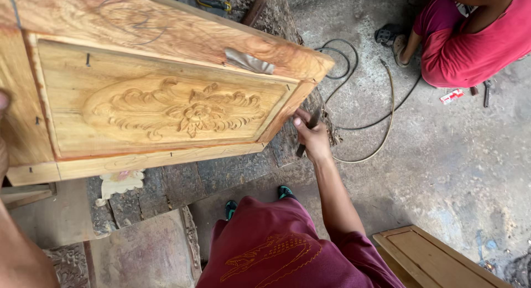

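Observation:
A large wooden door panel (160,39) with a carved flower relief (188,111) lies tilted across a dark workbench (221,174). My right hand (312,137) is at the panel's lower right corner, fingers closed around a dark-handled tool (303,148) whose head is hidden behind the hand. The thumb rests near the inner frame moulding. Only a sliver of my left hand (3,130) shows at the frame's left edge, against the panel's left side; its fingers are out of sight. My forearm (19,255) fills the lower left corner.
Another person in red (470,39) crouches at the top right on the concrete floor. Cables (381,100) loop across the floor beside a small red and white packet (452,95). A framed wooden panel (431,260) lies at the bottom right. A pale carved piece (119,183) sits under the door.

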